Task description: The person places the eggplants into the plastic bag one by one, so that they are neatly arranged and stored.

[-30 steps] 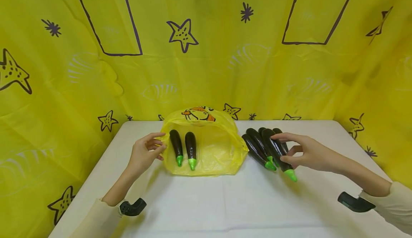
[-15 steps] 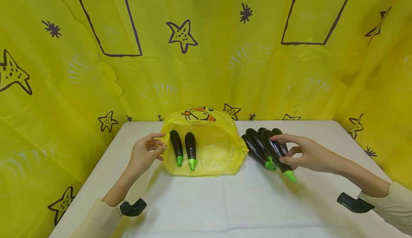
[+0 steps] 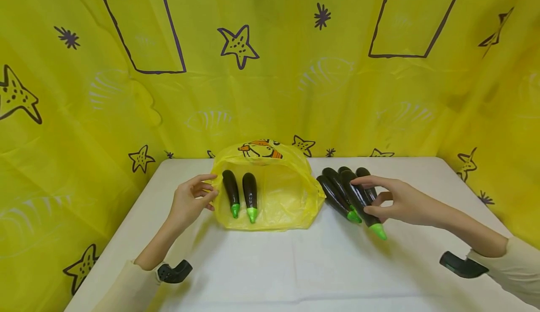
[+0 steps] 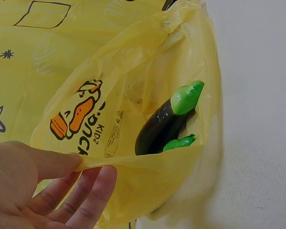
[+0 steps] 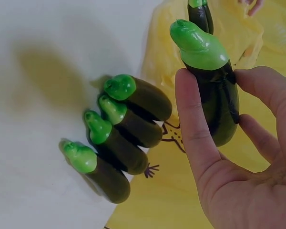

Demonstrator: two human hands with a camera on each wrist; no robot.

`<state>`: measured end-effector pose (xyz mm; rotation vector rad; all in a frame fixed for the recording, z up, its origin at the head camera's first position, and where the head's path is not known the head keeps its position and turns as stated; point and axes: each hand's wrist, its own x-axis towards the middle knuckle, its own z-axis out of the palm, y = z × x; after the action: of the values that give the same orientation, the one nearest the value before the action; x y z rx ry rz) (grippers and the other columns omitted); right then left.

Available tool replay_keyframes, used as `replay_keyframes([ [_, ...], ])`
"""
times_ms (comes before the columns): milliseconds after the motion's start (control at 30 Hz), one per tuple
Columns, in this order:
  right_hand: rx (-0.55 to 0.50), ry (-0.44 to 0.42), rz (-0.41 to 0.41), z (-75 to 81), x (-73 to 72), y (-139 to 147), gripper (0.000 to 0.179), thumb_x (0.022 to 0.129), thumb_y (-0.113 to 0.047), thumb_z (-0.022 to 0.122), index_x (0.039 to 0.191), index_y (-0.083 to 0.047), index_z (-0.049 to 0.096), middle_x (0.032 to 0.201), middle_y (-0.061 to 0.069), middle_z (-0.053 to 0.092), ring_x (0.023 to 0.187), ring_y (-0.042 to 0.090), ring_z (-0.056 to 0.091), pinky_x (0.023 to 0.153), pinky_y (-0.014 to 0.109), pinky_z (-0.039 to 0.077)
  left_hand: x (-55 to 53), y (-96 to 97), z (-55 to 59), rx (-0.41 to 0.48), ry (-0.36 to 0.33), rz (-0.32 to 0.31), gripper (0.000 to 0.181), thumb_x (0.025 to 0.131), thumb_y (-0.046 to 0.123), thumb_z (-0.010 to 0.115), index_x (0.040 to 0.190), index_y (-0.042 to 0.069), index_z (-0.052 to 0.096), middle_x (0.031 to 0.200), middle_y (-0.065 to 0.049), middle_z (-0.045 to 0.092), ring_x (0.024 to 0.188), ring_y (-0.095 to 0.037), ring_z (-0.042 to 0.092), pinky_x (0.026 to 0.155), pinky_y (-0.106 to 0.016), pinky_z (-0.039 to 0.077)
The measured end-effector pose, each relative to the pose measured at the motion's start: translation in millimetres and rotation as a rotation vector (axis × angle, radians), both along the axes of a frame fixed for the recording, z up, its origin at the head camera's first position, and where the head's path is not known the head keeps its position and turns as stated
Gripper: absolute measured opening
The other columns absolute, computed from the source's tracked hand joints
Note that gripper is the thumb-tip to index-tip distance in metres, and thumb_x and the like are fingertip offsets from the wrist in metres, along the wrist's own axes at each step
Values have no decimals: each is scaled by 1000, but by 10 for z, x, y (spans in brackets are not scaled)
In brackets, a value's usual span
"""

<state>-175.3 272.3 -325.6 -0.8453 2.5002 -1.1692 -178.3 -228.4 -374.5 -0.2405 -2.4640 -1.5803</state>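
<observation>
A yellow plastic bag (image 3: 287, 195) lies on its side, its mouth facing the person. Two dark eggplants with green stem ends, the left eggplant (image 3: 230, 190) and the right eggplant (image 3: 250, 192), are inside it. My left hand (image 3: 191, 200) pinches the left edge of the bag's mouth between thumb and fingers, plain in the left wrist view. With thumb and fingers my right hand (image 3: 398, 202) grips another eggplant (image 5: 212, 98), raised off the table. Several more eggplants (image 5: 119, 138) lie side by side under and behind it, right of the bag; the head view partly hides them.
A white table (image 3: 261, 270) carries everything. A yellow curtain (image 3: 278, 96) with drawn stars and fish stands at the back and both sides. Dark wrist devices, the left device (image 3: 174, 271) and right device (image 3: 464, 265), sit at the sleeves.
My right hand has shifted very slightly left with its eggplant. The left hand and the bag have stayed in place.
</observation>
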Motion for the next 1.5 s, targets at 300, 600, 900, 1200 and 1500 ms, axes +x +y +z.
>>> replay_keyframes([
  [300, 2, 12, 41, 40, 25, -171, 63, 93, -15, 77, 149, -9, 49, 145, 30, 48, 86, 14, 72, 61, 30, 61, -2, 9, 12, -8, 1, -3, 42, 92, -5, 73, 132, 0, 65, 97, -21, 71, 76, -22, 72, 64, -52, 64],
  [600, 5, -23, 96, 30, 78, -400, 64, 94, -19, 77, 151, -12, 49, 126, 19, 64, 80, 16, 72, 60, 31, 60, -1, 8, 19, -13, -6, 2, 42, 92, -5, 73, 133, 0, 64, 97, -20, 71, 75, -21, 71, 64, -52, 64],
  [900, 1, -53, 144, 7, 36, -632, 62, 95, -16, 75, 151, -12, 49, 123, 15, 64, 83, 18, 72, 59, 27, 58, -3, 23, 28, -20, -4, 5, 42, 92, -5, 73, 133, 0, 64, 97, -20, 71, 75, -23, 71, 64, -51, 64],
  [1200, -32, -48, 168, -61, -44, -831, 62, 93, -12, 76, 150, -11, 51, 141, 17, 55, 86, 17, 73, 64, 28, 60, -5, 26, 28, -11, -7, 9, 42, 93, -5, 72, 133, 1, 64, 98, -20, 71, 76, -22, 71, 64, -51, 64],
  [1500, -38, -54, 172, -136, -123, -1032, 62, 94, -10, 74, 150, -10, 50, 147, 22, 49, 88, 18, 75, 72, 29, 63, 2, 21, 28, -9, 0, 11, 42, 92, -5, 73, 133, 1, 65, 98, -20, 71, 76, -22, 71, 64, -51, 64],
])
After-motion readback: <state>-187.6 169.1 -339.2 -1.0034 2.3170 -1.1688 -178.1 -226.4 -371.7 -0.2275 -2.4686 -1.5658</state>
